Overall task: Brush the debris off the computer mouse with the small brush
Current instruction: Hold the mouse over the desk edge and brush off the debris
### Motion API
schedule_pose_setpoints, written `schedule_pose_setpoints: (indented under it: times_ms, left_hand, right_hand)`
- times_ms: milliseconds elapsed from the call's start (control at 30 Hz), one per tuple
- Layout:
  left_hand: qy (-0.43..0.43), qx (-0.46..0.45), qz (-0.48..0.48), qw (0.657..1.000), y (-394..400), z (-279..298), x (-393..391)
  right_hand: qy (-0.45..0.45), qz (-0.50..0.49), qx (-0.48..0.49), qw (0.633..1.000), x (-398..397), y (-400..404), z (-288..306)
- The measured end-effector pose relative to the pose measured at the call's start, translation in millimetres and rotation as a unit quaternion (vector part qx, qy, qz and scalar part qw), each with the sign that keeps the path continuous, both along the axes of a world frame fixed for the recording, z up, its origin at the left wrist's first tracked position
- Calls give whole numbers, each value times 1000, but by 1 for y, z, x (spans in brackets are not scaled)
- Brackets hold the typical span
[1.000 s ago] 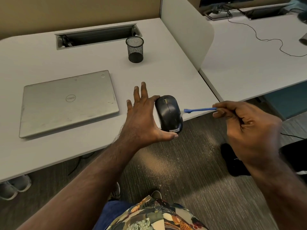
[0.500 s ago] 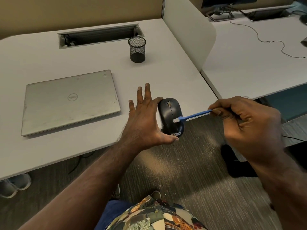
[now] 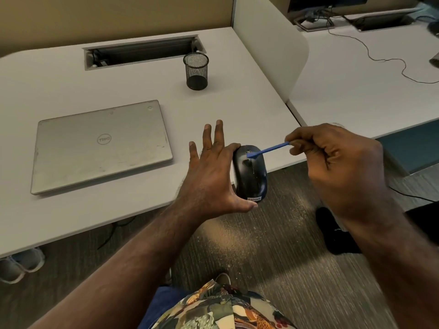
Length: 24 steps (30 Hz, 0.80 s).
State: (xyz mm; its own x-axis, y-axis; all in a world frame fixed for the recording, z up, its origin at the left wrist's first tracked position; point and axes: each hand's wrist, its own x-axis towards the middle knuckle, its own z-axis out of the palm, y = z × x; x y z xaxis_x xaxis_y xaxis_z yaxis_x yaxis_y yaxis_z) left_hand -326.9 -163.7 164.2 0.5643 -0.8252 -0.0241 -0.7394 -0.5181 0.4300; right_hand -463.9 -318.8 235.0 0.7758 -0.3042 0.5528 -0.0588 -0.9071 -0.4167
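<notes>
I see the left hand (image 3: 209, 176) gripping the black Lenovo mouse (image 3: 250, 174) between thumb and index finger at the near edge of the desk (image 3: 142, 74). The right hand (image 3: 337, 162) pinches the small blue brush (image 3: 268, 150), its tip on the mouse's scroll wheel area.

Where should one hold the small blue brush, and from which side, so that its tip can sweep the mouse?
Probably at the far end of its thin handle, coming from the right, as the right hand pinches it now. The brush slants down-left, with its tip on the mouse near the wheel. The left hand already occupies the mouse's left side and near end.
</notes>
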Motion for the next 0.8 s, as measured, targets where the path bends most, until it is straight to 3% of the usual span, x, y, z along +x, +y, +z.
schedule_pose_setpoints:
  times_ms: [133,300,500,800]
  left_hand:
    - [-11,-1,-11,1000,0,-1,-2]
    - [-14,14,-7,1000,-3,-2,-2]
    - [-14,15,-6,1000,-3,-3,0]
    - [-10,-2,4,1000,-2,-7,2]
  right_hand:
    - [0,-17,-23,1000,5,-6,-2]
    - [37,39,-18,998,7,-3,-5]
    - [6,42,-45,998,4,-1,-1]
    - [104,133,-50,984,-7,-3,7]
